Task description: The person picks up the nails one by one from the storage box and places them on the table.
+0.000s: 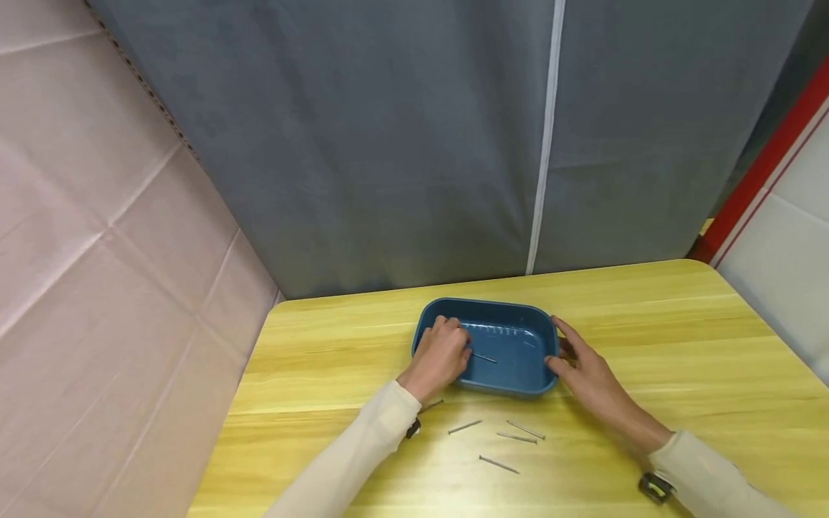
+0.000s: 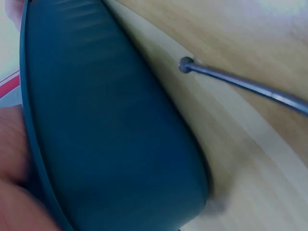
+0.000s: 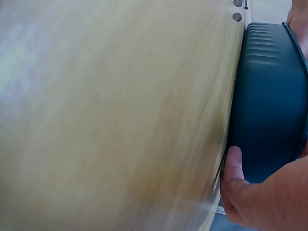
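Note:
A blue plastic box (image 1: 512, 370) with rounded corners stands on the wooden table. My left hand (image 1: 442, 354) reaches over its left side into it, fingers curled. At the fingertips a thin metal nail (image 1: 484, 357) sticks out to the right, one end hidden by the hand; it looks pinched. My right hand (image 1: 586, 374) grips the box's right end, thumb and fingers apart on it. In the right wrist view the thumb (image 3: 234, 161) presses low on the outer wall. The left wrist view shows the box's side wall (image 2: 115, 120) close up.
Several loose nails lie in front of the box, among them one nail (image 1: 499, 465) nearest me and another nail (image 1: 465, 426) farther left. One more nail (image 1: 432, 406) lies beside my left wrist. A grey curtain (image 1: 388, 144) hangs behind the table (image 1: 311, 360).

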Available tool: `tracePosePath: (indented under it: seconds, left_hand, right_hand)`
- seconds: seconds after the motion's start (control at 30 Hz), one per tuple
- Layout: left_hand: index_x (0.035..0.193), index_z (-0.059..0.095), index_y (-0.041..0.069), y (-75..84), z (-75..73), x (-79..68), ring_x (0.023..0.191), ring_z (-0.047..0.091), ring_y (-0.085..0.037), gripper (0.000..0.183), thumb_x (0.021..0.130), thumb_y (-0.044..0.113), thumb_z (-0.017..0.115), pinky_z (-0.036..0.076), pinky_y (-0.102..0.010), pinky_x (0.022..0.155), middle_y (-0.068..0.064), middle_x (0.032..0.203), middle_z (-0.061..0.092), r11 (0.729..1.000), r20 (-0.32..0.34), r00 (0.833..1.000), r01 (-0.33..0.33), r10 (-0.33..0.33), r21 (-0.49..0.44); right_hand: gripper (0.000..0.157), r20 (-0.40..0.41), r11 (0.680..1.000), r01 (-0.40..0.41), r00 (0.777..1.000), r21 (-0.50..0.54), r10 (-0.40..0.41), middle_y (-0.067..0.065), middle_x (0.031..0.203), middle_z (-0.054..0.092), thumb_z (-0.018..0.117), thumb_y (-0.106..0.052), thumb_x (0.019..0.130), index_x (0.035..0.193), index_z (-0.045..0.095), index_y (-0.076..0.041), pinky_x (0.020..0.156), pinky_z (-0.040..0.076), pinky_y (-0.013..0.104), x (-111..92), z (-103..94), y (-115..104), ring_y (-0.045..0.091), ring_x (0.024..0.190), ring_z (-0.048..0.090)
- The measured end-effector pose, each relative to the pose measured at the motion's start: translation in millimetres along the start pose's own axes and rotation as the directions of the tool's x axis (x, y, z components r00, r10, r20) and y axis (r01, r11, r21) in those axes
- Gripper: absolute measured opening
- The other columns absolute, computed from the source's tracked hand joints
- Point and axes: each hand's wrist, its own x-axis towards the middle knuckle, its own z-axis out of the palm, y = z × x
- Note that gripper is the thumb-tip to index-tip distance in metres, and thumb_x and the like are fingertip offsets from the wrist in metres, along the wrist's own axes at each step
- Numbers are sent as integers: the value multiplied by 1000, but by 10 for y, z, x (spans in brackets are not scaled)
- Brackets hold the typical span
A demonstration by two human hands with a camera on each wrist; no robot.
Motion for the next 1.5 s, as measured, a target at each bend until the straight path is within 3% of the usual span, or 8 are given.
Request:
tracePosePath:
  seconds: [0.33, 0.57, 1.03, 1.23, 1.5]
  left_hand:
    - [96, 86, 15, -27, 47, 87, 96, 63, -25, 6, 99, 19, 83, 61, -42, 78, -4, 100, 74, 999, 52, 998, -36, 34, 38]
    - [85, 81, 15, -47, 64, 145, 90, 59, -26, 13, 98, 17, 83, 56, -39, 72, -5, 95, 71, 998, 114, 992, -60, 56, 37]
    - [84, 82, 16, -88, 104, 220, 87, 58, -25, 12, 95, 10, 81, 55, -38, 69, -4, 92, 69, 997, 113, 991, -75, 72, 20]
    - [88, 85, 17, -119, 125, 245, 87, 58, -24, 17, 100, 9, 77, 54, -36, 69, -2, 93, 69, 996, 114, 989, -94, 92, 7]
    - [78, 77, 17, -134, 134, 260, 85, 55, -22, 23, 98, 5, 76, 49, -32, 66, -1, 90, 65, 989, 127, 982, -143, 139, 23]
  right_hand:
    - [77, 2, 1000, -9, 1000, 4, 9, 39, 160, 47, 59, -18, 114, 177, 15, -10, 113, 48, 71, 3, 11, -10, 56, 143, 53]
    - [77, 0, 1000, -1, 1000, 3, 1, 37, 159, 49, 60, -19, 113, 177, 17, -10, 112, 49, 70, 6, 11, 2, 54, 141, 55]
    - [77, -1, 1000, -6, 1000, 6, 6, 38, 160, 48, 60, -19, 113, 177, 17, -10, 113, 47, 72, 12, 9, 6, 55, 143, 53]
    - [77, -5, 1000, -8, 1000, 16, 8, 36, 159, 49, 60, -18, 113, 177, 18, -10, 113, 48, 70, 5, 9, 5, 53, 141, 55]
    - [78, -9, 1000, -12, 1000, 14, 12, 35, 158, 51, 61, -18, 113, 177, 18, -10, 113, 49, 67, 5, 17, 4, 51, 141, 56]
